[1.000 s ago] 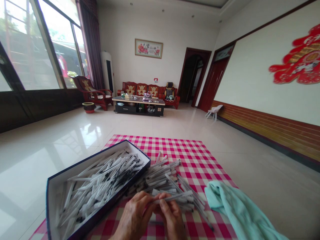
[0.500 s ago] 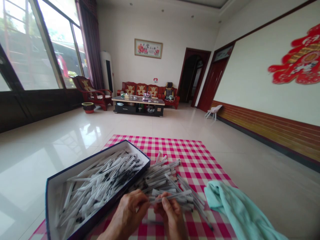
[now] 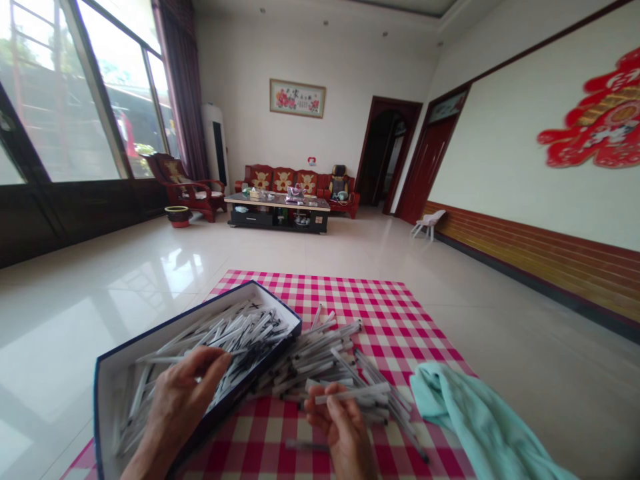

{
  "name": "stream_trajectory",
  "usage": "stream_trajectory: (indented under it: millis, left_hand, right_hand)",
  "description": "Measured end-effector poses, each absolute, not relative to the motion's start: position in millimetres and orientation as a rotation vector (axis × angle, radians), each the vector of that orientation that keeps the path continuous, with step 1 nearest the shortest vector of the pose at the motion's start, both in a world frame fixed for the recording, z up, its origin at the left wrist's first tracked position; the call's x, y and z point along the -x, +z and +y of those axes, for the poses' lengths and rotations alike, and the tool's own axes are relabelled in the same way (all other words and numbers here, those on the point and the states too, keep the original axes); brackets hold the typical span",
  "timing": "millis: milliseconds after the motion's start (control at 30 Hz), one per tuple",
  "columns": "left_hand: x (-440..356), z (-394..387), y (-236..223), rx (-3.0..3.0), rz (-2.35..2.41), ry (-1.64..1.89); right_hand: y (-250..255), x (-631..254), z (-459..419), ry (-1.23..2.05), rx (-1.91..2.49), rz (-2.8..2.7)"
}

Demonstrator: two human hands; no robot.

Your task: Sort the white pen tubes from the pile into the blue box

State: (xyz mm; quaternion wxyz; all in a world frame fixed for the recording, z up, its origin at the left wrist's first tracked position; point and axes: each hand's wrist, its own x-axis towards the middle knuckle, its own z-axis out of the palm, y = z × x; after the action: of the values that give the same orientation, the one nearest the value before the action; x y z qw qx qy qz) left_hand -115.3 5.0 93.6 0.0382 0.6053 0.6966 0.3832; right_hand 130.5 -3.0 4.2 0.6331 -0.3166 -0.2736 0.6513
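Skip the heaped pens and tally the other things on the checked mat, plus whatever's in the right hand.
Open box: 1
Teal towel: 1
Loose pen: 1
Pen in the right hand: 1
Total: 4

Pens point(image 3: 320, 360) on check cloth point(image 3: 320, 293): smooth, shiny plastic. Box point(image 3: 265, 300) on cloth: matt white card int. Cloth: matt woven fabric. Towel point(image 3: 465, 420), R of cloth: soft matt fabric. Floor point(image 3: 350, 247) beyond cloth: glossy tile.

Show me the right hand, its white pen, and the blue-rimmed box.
Right hand point(image 3: 337, 427), head view, on its middle.
Slim white pen point(image 3: 353, 393), head view, on its barrel.
Blue-rimmed white box point(image 3: 175, 320), head view, on its far rim.
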Motion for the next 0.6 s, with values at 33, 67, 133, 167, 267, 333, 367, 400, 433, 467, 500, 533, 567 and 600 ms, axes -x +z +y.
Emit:
stream_trajectory:
  millis: [33, 67, 133, 167, 267, 333, 367, 400, 433, 467, 500, 533, 567, 600]
  left_hand:
    - [118.1, 6.1, 91.5, -1.814, 2.261, 1.207]
    - [119.7, 7.1, 89.7, -1.789, 2.382, 1.215]
    - [119.8, 8.7, 87.4, -1.788, 2.561, 1.171]
    - [118.8, 9.1, 86.9, -1.789, 2.612, 1.137]
    - [113.4, 9.4, 86.8, -1.795, 2.661, 1.101]
    - [107.3, 8.9, 85.7, -1.887, 2.596, 1.165]
    - [103.0, 8.5, 84.5, -1.960, 2.518, 1.223]
    - [97.9, 8.0, 82.9, -2.040, 2.411, 1.283]
    - [91.8, 7.4, 81.0, -2.127, 2.282, 1.335]
    - [85.1, 6.8, 78.9, -2.220, 2.139, 1.375]
    - [77.9, 6.2, 76.6, -2.318, 1.994, 1.391]
    - [70.6, 5.5, 74.5, -2.420, 1.860, 1.379]
    - [63.6, 4.8, 72.4, -2.518, 1.742, 1.343]
    - [57.3, 4.1, 70.5, -2.606, 1.643, 1.288]
  right_hand:
    - [4.5, -129.6, -3.8, 1.491, 0.731, -0.659]
    - [4.6, -128.5, -4.7, 1.489, 0.736, -0.694]
    - [4.5, -126.4, -6.2, 1.476, 0.740, -0.759]
    - [4.1, -125.5, -6.8, 1.467, 0.742, -0.782]
    - [2.4, -124.0, -7.4, 1.447, 0.752, -0.843]
    - [1.3, -123.8, -7.0, 1.429, 0.766, -0.918]
    - [1.0, -123.9, -6.9, 1.414, 0.772, -0.967]
    - [0.8, -124.1, -6.9, 1.397, 0.784, -1.020]
    - [0.9, -124.4, -7.3, 1.381, 0.800, -1.071]
    - [1.1, -124.7, -8.0, 1.369, 0.820, -1.115]
    - [1.4, -125.0, -9.2, 1.366, 0.844, -1.148]
    - [1.7, -125.5, -10.8, 1.370, 0.875, -1.169]
    - [2.0, -125.9, -12.7, 1.380, 0.911, -1.179]
    - [2.2, -126.4, -14.7, 1.390, 0.948, -1.183]
